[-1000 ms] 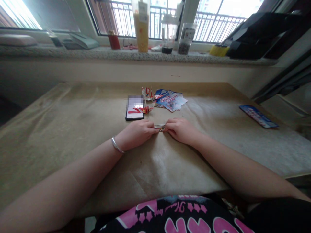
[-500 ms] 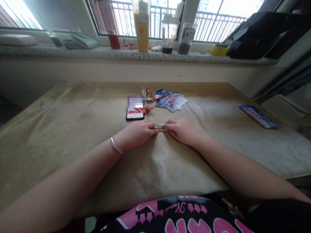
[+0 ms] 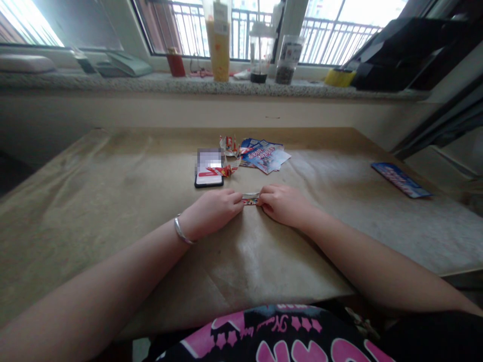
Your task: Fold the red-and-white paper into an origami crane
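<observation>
A small folded strip of printed paper [image 3: 250, 199] lies on the paper-covered table [image 3: 113, 191], pinched at both ends. My left hand [image 3: 215, 208], with a silver bracelet at the wrist, grips its left end with curled fingers. My right hand [image 3: 284, 203] grips its right end the same way. Most of the strip is hidden under my fingers. Just beyond my hands lies a phone [image 3: 209, 171] with its screen lit.
Folded red paper pieces [image 3: 230, 147] and a pile of blue printed sheets [image 3: 264, 155] lie behind the phone. A blue packet [image 3: 400, 180] sits at the table's right edge. Bottles and jars [image 3: 220, 42] stand on the windowsill.
My hands have drawn slightly apart, showing a little more of the paper strip between them. Nothing else has moved.
</observation>
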The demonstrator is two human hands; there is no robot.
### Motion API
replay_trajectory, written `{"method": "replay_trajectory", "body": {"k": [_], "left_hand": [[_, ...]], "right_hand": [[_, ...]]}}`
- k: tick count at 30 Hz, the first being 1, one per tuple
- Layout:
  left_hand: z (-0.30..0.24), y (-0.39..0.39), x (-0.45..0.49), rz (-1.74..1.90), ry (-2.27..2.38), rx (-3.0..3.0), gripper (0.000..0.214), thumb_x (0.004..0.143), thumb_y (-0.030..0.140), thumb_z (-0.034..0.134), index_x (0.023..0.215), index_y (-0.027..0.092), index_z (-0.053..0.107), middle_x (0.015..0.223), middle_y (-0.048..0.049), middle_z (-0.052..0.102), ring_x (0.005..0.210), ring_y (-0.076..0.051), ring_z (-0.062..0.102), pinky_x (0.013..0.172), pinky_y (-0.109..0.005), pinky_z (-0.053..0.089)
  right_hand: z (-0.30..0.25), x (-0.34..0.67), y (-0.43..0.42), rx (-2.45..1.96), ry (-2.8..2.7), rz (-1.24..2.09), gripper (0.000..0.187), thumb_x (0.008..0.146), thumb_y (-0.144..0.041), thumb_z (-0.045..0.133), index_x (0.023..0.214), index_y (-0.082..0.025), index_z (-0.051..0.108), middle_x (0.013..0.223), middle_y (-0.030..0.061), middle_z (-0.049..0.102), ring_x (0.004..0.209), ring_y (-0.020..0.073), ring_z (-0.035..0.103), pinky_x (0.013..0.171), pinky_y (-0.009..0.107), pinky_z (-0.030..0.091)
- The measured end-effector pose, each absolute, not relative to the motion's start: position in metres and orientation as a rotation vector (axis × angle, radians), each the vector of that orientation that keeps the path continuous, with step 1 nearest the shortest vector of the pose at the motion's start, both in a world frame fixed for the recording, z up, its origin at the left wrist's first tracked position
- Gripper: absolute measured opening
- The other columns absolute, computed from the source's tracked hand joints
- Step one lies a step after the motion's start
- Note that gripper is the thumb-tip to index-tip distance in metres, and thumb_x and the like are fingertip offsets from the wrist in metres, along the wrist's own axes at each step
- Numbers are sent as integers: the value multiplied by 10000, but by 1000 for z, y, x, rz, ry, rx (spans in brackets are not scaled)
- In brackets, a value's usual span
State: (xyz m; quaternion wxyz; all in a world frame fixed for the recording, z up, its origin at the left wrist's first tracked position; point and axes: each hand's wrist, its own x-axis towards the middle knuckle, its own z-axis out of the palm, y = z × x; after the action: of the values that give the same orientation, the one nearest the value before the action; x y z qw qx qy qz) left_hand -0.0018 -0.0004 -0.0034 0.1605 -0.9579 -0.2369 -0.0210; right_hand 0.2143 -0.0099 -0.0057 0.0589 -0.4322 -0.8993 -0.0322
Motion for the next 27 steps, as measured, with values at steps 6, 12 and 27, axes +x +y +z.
{"method": "replay_trajectory", "body": {"k": [6, 12, 27], "left_hand": [[-3, 3, -4, -79, -661, -2766, 172, 893, 147, 465, 961, 147, 623, 884, -63, 589, 790, -165, 541, 673, -293, 436], [0, 6, -7, -91, -715, -2813, 184, 855, 137, 485, 906, 159, 660, 850, -54, 608, 766, -150, 565, 677, -273, 448], [-1, 5, -4, -156, -687, -2807, 157, 840, 133, 486, 866, 145, 640, 857, -64, 602, 747, -165, 543, 693, -289, 446]], "right_hand": [[-6, 217, -9, -1327, -2712, -55, 214, 846, -202, 488, 872, -198, 700, 873, 54, 653, 790, 167, 586, 665, 262, 363], [-5, 222, -8, -1334, -2723, -54, 217, 843, -201, 490, 861, -191, 706, 886, 58, 668, 790, 170, 600, 679, 263, 382], [-5, 220, -12, -1265, -2739, -138, 200, 853, -242, 464, 860, -164, 648, 874, 70, 635, 797, 177, 561, 659, 274, 355]]}}
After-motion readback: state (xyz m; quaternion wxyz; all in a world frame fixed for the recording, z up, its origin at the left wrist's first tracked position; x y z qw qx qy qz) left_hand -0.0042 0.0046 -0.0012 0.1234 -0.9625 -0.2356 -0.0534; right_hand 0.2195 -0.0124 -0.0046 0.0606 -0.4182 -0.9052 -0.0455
